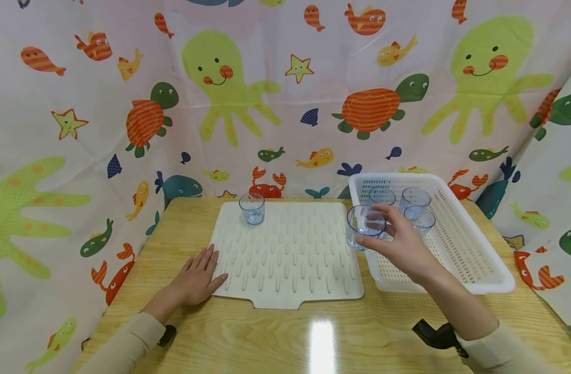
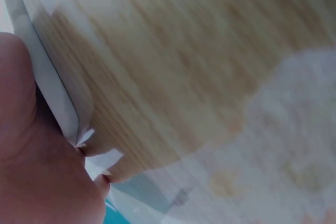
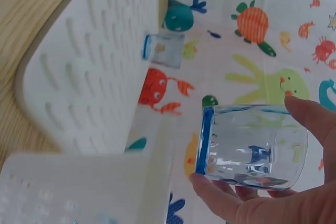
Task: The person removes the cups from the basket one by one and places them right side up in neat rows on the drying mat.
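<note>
My right hand (image 1: 402, 241) holds a clear bluish glass tumbler (image 1: 360, 244) over the board's right edge, beside the basket. In the right wrist view the thumb and fingers grip that tumbler (image 3: 239, 150) on opposite sides, with nothing inside it. Another glass (image 1: 253, 215) stands upright on the far left corner of the white ridged draining board (image 1: 285, 265). At the board's left edge my left hand (image 1: 199, 275) rests with its fingers extended, the thumb over the rim. The left wrist view shows part of this hand (image 2: 42, 171) against the board's edge.
A white perforated plastic basket (image 1: 488, 262) stands to the right of the board, with several more glasses (image 1: 416, 197) in its left part. The wooden table (image 1: 248, 337) backs onto a curtain (image 1: 285, 104) printed with sea animals, which also hangs at both sides.
</note>
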{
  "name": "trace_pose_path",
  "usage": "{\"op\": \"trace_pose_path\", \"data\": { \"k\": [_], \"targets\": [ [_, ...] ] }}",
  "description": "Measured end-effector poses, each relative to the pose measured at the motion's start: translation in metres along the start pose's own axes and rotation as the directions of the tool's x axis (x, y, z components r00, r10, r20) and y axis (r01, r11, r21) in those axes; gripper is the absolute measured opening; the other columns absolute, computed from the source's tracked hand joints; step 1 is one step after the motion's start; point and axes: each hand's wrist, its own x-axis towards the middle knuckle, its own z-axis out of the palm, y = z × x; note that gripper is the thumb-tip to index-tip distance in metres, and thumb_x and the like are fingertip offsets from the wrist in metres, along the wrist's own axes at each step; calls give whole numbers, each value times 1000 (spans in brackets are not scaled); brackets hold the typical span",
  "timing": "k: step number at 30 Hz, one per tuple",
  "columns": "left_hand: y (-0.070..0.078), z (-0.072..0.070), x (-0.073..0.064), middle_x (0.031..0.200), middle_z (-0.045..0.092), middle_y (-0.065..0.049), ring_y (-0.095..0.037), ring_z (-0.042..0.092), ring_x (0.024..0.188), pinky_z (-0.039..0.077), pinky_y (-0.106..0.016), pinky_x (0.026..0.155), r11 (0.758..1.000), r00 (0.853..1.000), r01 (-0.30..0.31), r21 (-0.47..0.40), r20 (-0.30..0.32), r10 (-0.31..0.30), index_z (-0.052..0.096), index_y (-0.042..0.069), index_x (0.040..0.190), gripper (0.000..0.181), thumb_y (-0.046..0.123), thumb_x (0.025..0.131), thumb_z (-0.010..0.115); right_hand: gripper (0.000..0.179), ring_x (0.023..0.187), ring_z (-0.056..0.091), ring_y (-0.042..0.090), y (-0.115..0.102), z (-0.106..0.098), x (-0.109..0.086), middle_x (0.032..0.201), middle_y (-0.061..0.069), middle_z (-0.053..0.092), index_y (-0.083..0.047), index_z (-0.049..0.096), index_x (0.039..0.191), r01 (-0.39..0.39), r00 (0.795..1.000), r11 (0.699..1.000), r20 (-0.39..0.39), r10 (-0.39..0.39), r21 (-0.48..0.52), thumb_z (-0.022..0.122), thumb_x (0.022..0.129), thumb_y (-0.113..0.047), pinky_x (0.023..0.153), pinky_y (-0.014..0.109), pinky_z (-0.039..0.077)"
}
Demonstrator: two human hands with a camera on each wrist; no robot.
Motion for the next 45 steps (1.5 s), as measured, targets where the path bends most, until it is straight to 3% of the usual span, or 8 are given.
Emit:
{"op": "trace_pose_path", "data": {
  "k": [5,12,27,38,45],
  "targets": [
    [4,-5,-5,170,6,-23,-42,6,157,9,-68,119,1000,1000,-9,-21,4,9,15,-4,162,92,66,104,32,83,133,51,40,-10,20,8,145,20,44,-6,30,156,11,1000,998,17,-12,64,80,91,-22,93,37,55],
    [3,-3,-4,170,6,-23,-42,7,156,10,-68,119,1000,1000,-2,-11,0,2,16,-4,162,88,61,106,36,83,132,52,37,-22,50,18,145,15,46,-10,33,155,8,999,995,46,-13,101,82,89,-23,99,50,53],
    [1,-1,-1,170,4,-22,-41,6,157,10,-68,120,1000,1000,6,-2,11,-6,14,-3,162,90,64,105,34,80,138,42,41,-29,106,54,146,14,46,-11,37,154,-78,994,978,-56,90,193,81,88,-20,98,51,50],
    [-1,3,0,170,6,-22,-42,7,156,9,-68,120,1000,1000,4,-2,12,-4,16,-3,162,90,63,105,37,83,140,41,39,-21,131,89,149,16,42,-11,32,156,-141,982,956,-84,168,256,80,89,-17,107,51,47],
    [-2,3,1,170,6,-22,-42,7,156,9,-68,120,1000,1000,4,1,-4,-4,17,-3,162,90,63,105,37,80,139,42,37,-16,140,116,150,16,41,-9,35,153,-118,981,945,-112,158,305,81,88,-15,108,51,46]
  ]
}}
